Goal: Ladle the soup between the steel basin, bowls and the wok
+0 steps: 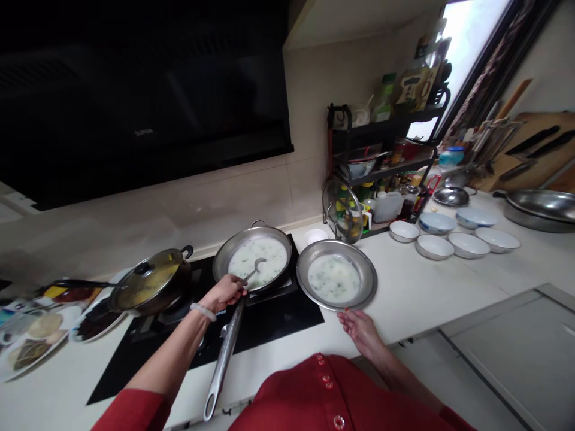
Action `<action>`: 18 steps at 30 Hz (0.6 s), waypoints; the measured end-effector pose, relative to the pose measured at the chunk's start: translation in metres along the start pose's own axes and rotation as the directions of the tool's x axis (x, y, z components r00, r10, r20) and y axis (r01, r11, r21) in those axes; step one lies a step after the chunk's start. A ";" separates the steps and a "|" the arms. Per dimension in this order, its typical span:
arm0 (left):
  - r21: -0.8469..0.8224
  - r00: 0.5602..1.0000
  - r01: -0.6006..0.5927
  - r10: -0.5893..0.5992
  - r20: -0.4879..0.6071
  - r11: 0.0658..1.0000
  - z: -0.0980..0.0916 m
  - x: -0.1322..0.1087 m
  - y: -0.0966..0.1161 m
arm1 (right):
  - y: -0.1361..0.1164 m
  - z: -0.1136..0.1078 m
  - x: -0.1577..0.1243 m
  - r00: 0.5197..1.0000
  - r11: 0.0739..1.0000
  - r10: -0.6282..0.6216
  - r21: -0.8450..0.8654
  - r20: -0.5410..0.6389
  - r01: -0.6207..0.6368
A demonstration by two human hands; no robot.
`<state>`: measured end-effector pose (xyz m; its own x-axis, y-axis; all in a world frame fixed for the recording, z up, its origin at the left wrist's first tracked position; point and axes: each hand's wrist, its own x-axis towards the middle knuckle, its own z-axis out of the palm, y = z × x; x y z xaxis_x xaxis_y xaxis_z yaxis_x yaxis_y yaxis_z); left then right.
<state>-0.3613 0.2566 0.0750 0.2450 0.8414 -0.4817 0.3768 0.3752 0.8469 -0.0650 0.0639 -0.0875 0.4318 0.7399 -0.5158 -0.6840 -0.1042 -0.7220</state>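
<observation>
My left hand is closed round the handle of a metal ladle whose bowl dips into white porridge with green flecks in a steel pan on the black cooktop. The pan's long steel handle runs toward me under that hand. My right hand touches the near rim of a wide steel dish on the counter beside the cooktop; the dish holds some of the same porridge. Its fingers lie mostly flat and loose.
A lidded dark pot sits on the left burner. Plates of food crowd the far left. Several white bowls stand at right, before a black spice rack, a large steel wok and a knife board.
</observation>
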 end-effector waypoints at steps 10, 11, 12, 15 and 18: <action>-0.412 0.969 0.213 -0.139 0.203 0.886 -0.019 0.005 0.002 | 0.001 -0.001 0.001 1.000 1.000 0.001 -0.011 0.000 -0.001; -0.419 0.972 0.205 -0.133 0.195 0.885 -0.019 0.005 0.001 | 0.001 -0.001 0.000 1.000 1.000 0.000 -0.010 -0.001 0.000; -0.421 0.975 0.193 -0.125 0.185 0.886 -0.019 0.004 0.001 | 0.001 -0.001 0.000 1.000 1.000 -0.003 -0.012 -0.001 0.003; -0.432 0.977 0.187 -0.122 0.174 0.882 -0.019 0.002 0.002 | 0.000 -0.001 0.000 1.000 1.000 -0.007 -0.019 0.007 0.007; -0.467 0.969 0.228 -0.155 0.190 0.854 -0.020 -0.002 0.007 | -0.001 -0.001 0.000 1.000 1.000 -0.001 -0.017 0.010 0.001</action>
<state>-0.3767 0.2655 0.0859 0.3493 0.6837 -0.6407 -0.0394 0.6939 0.7190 -0.0642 0.0630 -0.0872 0.4266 0.7463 -0.5109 -0.6738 -0.1146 -0.7300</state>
